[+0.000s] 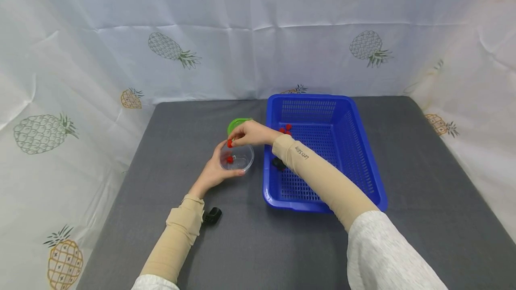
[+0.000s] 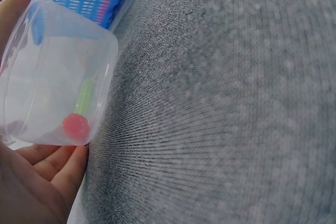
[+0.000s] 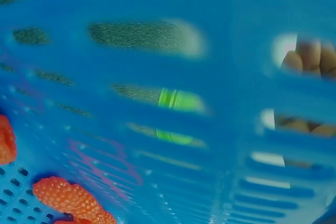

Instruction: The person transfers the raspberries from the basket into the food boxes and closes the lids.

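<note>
Berry (image 1: 230, 143), small and red, sits pinched between the thumb and fingertips of the right hand (image 1: 251, 133), at the far edge of a clear tub (image 1: 249, 164). The left hand (image 1: 215, 169) grips that tub by its sides. The step in hand looks like putting a berry into the tub, where another berry (image 1: 230, 159) lies. The next move would seem to call for centring the pinched one over the opening and loosening the fingertips, the left hand steadying the tub.

Only the head view shows the pinched berry plainly; in the right wrist view, the wall of the blue basket (image 1: 308, 96) gets in the way. That view does reveal the bumpy skin of the berries (image 3: 71, 198) inside the basket. From the left wrist, the tub appears side-on, its berry low near the bottom.
</note>
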### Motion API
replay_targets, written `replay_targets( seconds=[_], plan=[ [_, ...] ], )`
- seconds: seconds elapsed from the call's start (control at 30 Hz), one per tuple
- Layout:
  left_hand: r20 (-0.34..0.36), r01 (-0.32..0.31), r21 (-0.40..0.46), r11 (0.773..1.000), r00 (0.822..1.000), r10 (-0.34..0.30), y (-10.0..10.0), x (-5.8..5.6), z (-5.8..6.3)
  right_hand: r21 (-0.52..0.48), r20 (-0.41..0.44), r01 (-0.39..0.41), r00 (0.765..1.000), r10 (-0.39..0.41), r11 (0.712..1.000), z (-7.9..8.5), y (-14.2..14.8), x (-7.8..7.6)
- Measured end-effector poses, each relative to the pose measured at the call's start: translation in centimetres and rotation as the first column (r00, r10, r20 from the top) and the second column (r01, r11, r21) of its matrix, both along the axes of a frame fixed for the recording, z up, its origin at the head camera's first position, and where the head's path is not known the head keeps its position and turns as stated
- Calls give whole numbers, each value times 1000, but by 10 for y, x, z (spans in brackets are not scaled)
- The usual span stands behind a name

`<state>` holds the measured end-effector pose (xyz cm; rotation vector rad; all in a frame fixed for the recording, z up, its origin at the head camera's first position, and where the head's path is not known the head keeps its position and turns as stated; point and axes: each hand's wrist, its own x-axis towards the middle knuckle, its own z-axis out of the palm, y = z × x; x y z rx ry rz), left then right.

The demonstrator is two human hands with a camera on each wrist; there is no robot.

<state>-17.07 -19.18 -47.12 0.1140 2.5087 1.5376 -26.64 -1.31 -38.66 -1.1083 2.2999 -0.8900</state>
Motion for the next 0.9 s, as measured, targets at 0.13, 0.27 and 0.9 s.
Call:
replay_targets(
  seconds=[0.13,0.27,0.9],
  plan=[
    [2,-2,-8,1000,1000,2,0,0,0,82,-57,-29,998,34,996,1,-2,3],
    [4,1,-10,1000,1000,-1,0,0,1,154,-107,-42,992,59,987,1,-3,5],
    [30,22,10,1000,999,-22,11,16,40,388,-293,-61,938,185,920,-3,-8,10]
  ],
)
